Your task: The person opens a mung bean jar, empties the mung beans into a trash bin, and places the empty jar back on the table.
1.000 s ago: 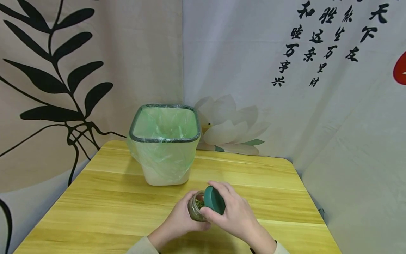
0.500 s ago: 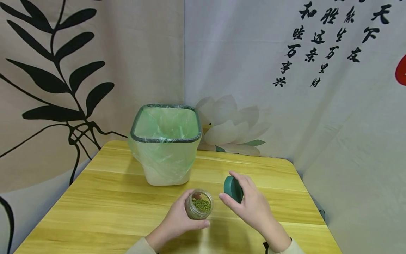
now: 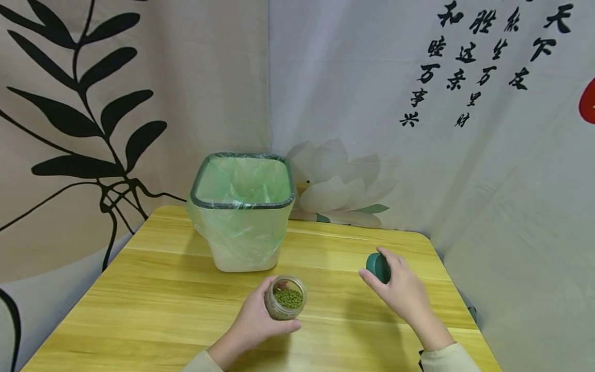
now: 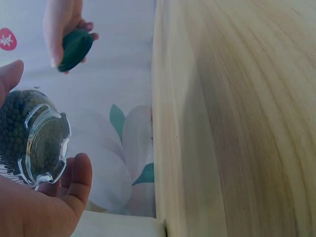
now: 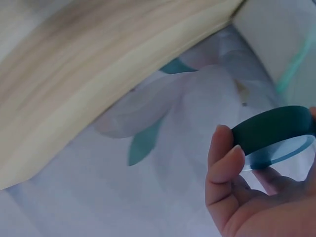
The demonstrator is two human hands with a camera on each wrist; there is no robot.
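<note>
My left hand (image 3: 260, 318) grips a clear glass jar (image 3: 280, 311), its mouth uncovered and tilted toward the head camera. Small green beans (image 3: 288, 298), which look like mung beans, show inside; the left wrist view has the jar (image 4: 47, 143) from the side, with fingers and thumb around it. Off to the right, my right hand (image 3: 409, 292) holds a dark green round lid (image 3: 378, 267) by its edge between thumb and fingers, raised over the table. In the right wrist view the lid (image 5: 271, 129) shows a paler underside.
A waste bin (image 3: 244, 232) lined with a translucent green bag stands at the back left of the wooden table (image 3: 153, 294). Behind the table hangs a pale cloth backdrop (image 3: 348, 93) printed with leaves, a lotus and black characters.
The right hand has lifted the lid off the jar and carried it to the right. The left hand with the jar has shifted slightly left, its mouth now in full view.
</note>
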